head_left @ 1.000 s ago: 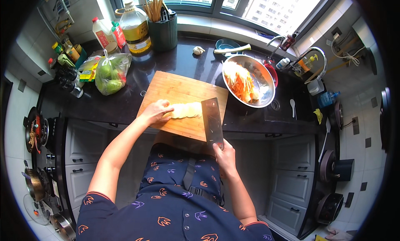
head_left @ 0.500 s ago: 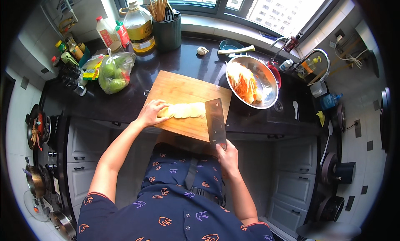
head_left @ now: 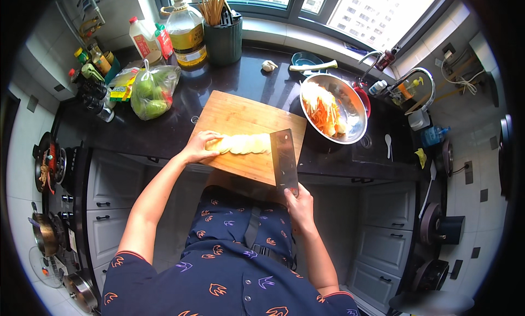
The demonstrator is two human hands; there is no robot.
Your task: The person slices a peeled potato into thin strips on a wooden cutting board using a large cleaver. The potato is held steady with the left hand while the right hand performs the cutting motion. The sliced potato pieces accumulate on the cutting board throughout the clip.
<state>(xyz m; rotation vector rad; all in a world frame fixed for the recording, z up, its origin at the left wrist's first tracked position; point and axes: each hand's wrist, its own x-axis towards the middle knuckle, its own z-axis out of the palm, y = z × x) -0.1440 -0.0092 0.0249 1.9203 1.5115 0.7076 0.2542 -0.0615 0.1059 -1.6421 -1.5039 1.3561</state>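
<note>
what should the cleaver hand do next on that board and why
Probably bring the cleaver down for one more thin cut at the right end of the pale sliced vegetable. The right hand grips its handle with the blade beside that end, while the left hand steadies the other end on the wooden cutting board.

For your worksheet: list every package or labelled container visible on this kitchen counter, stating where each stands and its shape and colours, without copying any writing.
Large oil jug: back of counter, amber, yellow label.
White bottle: left of the jug, red cap, red label.
Clear bag of green vegetables: counter's left, knotted.
Yellow packet: beside the bag, flat.
Small seasoning bottles: far left corner, mixed caps.
</note>
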